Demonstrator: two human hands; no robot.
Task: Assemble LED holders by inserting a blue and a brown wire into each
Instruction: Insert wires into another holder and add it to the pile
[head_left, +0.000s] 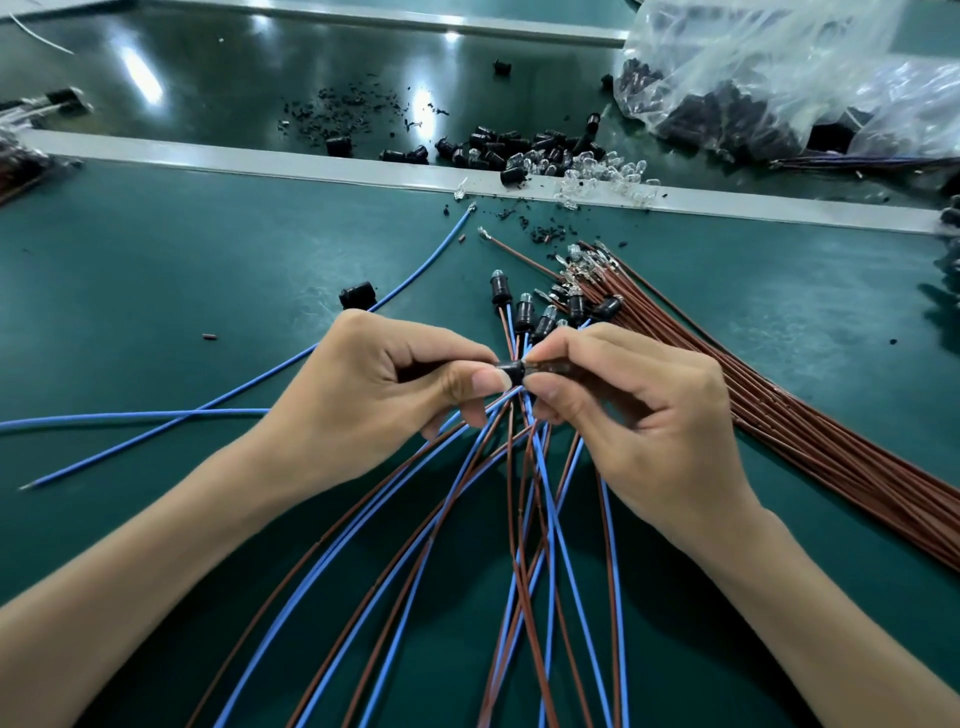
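The left hand (384, 384) and right hand (623, 410) are each pinching an end of the small black LED holder (510, 372) above the fanned wires (550, 499). It is likely handling light and slippery, so gripping its rigid body is looking safest.

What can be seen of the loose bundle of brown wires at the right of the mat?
The brown wire bundle is many thin, brown-insulated wires lying flat and roughly parallel on the green mat, running diagonally from the lower right edge up toward the centre. Their far ends carry small bright metal terminals, unevenly fanned. The right hand, pinching an LED holder, is beside it; contact cannot be told.
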